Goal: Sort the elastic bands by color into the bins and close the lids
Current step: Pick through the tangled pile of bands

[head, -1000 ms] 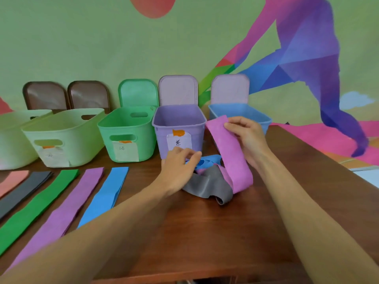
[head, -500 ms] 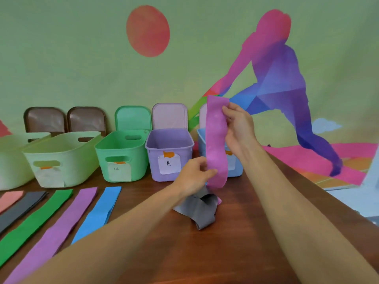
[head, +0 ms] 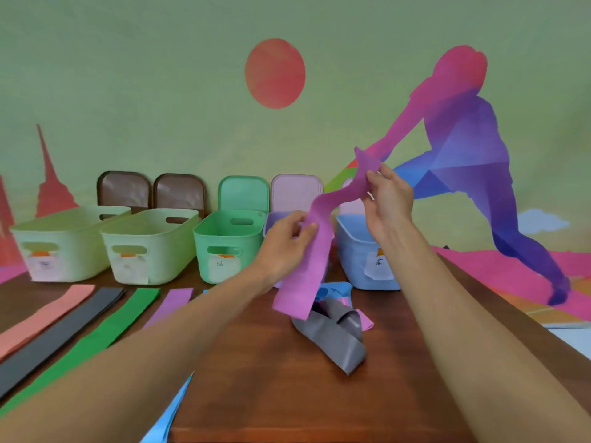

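Note:
A purple band (head: 308,263) hangs in the air in front of the purple bin (head: 271,223). My right hand (head: 388,199) pinches its top end and my left hand (head: 284,241) grips its middle. Under it, a grey band (head: 335,338) lies crumpled on the table with a blue band (head: 335,289) and another purple one (head: 364,321). Along the back stand two pale green bins (head: 64,247), (head: 150,244), a green bin (head: 227,241) and a blue bin (head: 358,251), all with their lids up.
Flat bands lie in a row at the left: salmon (head: 44,318), dark grey (head: 60,334), green (head: 105,334), purple (head: 172,305) and blue (head: 169,410). The brown table (head: 287,394) ends near the bottom of the view. A painted wall stands behind the bins.
Both hands lifted the purple band off the heap. My right hand carried its top end up and to the right, and my left hand now grips the band's middle. The view tilted upward.

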A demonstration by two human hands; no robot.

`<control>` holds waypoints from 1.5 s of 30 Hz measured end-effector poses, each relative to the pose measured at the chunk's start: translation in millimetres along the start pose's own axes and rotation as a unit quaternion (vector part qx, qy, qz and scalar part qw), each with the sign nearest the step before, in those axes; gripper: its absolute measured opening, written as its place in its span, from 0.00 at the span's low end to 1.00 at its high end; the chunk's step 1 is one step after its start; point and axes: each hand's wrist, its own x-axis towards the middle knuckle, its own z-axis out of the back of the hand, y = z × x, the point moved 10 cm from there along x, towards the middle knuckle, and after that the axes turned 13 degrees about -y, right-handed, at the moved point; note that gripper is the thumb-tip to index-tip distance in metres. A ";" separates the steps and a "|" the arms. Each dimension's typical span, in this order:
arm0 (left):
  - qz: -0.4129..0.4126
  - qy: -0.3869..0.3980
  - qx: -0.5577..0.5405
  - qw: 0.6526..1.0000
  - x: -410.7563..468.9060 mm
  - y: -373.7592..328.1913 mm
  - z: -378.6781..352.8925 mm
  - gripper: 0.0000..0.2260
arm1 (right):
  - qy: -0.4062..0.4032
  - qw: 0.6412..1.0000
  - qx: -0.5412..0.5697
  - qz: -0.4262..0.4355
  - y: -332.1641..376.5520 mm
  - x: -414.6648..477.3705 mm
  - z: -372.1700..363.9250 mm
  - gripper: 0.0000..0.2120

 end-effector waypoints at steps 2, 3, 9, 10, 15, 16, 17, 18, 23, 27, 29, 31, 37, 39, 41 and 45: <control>0.014 0.010 0.027 0.999 -4.7 11.5 23.0 0.09 | 0.008 1.000 -0.016 -0.017 -16.7 -7.1 -9.5 0.15; 0.034 0.014 0.035 0.999 -7.6 20.8 35.4 0.09 | 0.017 0.999 -0.036 -0.022 -26.4 -11.9 -15.2 0.13; 0.147 0.048 0.078 0.985 -32.2 75.4 105.9 0.12 | 0.029 0.983 -0.177 -0.044 -98.4 -37.8 -37.7 0.09; 0.160 0.049 0.085 0.982 -36.5 81.8 118.3 0.12 | 0.039 0.978 -0.196 -0.051 -110.8 -42.9 -42.0 0.09; 0.273 0.095 0.057 0.956 -71.4 122.8 169.7 0.09 | 0.135 0.943 -0.299 -0.054 -174.0 -71.5 -67.4 0.09; 0.291 0.110 0.050 0.949 -79.8 131.3 177.0 0.08 | 0.146 0.934 -0.323 -0.045 -186.1 -76.3 -69.5 0.08; 0.307 0.126 0.041 0.942 -87.9 139.5 182.2 0.07 | 0.157 0.925 -0.346 -0.036 -198.6 -82.2 -71.7 0.07; 0.321 0.142 0.036 0.936 -95.8 147.4 187.1 0.06 | 0.170 0.913 -0.369 -0.026 -211.8 -88.0 -73.4 0.09; 0.383 0.162 0.022 0.909 -129.6 183.1 213.2 0.06 | 0.268 0.830 -0.488 0.030 -272.0 -125.5 -90.4 0.13; 0.443 0.167 -0.021 0.881 -146.8 203.0 231.5 0.11 | 0.335 0.765 -0.539 0.110 -303.2 -156.4 -115.2 0.11; 0.462 0.153 -0.027 0.873 -150.2 208.9 240.5 0.07 | 0.363 0.730 -0.557 0.156 -315.1 -166.9 -125.3 0.10; 0.475 0.135 -0.026 0.869 -152.3 214.4 246.3 0.08 | 0.371 0.716 -0.566 0.170 -326.3 -170.2 -128.2 0.10; 0.493 0.126 0.001 0.861 -154.9 225.9 242.8 0.10 | 0.372 0.696 -0.585 0.187 -344.7 -166.2 -127.1 0.08; 0.484 0.133 0.028 0.865 -153.0 226.8 241.5 0.10 | 0.377 0.690 -0.588 0.191 -348.9 -164.8 -127.5 0.08; 0.468 0.139 0.060 0.871 -150.1 224.8 240.0 0.11 | 0.384 0.678 -0.595 0.196 -353.4 -165.8 -128.1 0.08; 0.414 0.150 0.149 0.886 -140.0 216.0 236.8 0.13 | 0.406 0.648 -0.614 0.194 -366.2 -169.8 -125.9 0.09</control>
